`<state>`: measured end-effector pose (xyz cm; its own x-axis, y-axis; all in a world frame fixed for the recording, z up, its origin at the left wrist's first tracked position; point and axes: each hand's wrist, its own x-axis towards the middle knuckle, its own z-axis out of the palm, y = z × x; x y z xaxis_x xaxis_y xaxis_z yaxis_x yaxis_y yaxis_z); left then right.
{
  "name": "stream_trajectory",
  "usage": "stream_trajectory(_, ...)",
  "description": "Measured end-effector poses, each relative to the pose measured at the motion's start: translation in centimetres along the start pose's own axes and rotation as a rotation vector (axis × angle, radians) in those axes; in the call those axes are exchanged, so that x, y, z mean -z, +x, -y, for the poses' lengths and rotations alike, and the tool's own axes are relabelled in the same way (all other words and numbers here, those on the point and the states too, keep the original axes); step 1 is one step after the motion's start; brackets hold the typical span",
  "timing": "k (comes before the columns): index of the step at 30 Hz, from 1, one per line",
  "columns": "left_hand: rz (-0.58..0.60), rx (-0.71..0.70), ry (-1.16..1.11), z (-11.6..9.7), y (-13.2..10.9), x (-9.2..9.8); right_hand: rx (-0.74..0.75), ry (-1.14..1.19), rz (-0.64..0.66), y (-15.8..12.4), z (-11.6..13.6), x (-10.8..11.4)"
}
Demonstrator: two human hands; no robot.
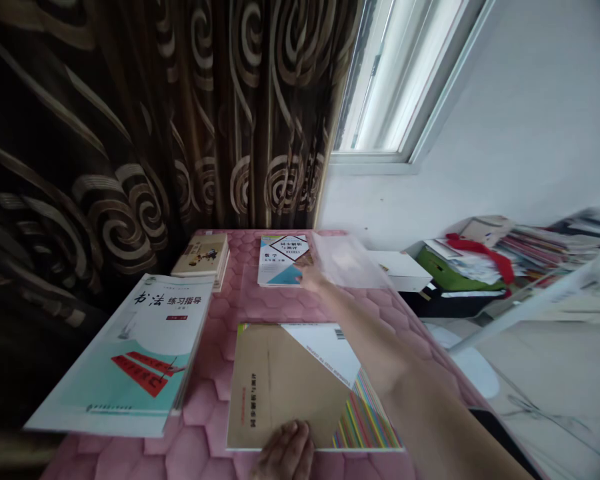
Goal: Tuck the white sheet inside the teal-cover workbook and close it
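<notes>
A workbook (285,383) with a brown, white and striped cover lies in front of me on the pink padded surface. My left hand (285,450) is at its near edge, fingers together and bent over the cover; the thumb is hidden. Farther off, my right hand (310,275) has its fingers closed at the near right corner of a blue-and-white maths workbook (280,257). A clear plastic sheet (350,260) spreads beside and partly under that hand. How the sheet and the maths workbook overlap is hard to make out.
At left lies a stack topped by a calligraphy practice book (130,360), with smaller tan books (200,257) behind it. A patterned dark curtain (220,113) hangs along the far left. To the right are a white box (405,270) and piled papers (460,263) beyond the padded surface (215,373).
</notes>
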<state>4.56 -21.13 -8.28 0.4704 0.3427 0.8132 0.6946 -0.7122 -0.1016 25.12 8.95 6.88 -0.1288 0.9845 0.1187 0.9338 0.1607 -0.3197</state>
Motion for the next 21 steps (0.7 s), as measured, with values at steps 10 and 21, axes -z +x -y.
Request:
stream_trajectory(10, 0.228, -0.017, -0.054, 0.7, 1.7, 2.1, 0.309, 0.352, 0.062, -15.8, 0.4, 2.1)
stream_trajectory(21, 0.619, 0.082, -0.193, 0.9, 6.0, 5.3, 0.169, 0.192, 0.355, -31.4, -1.4, 1.9)
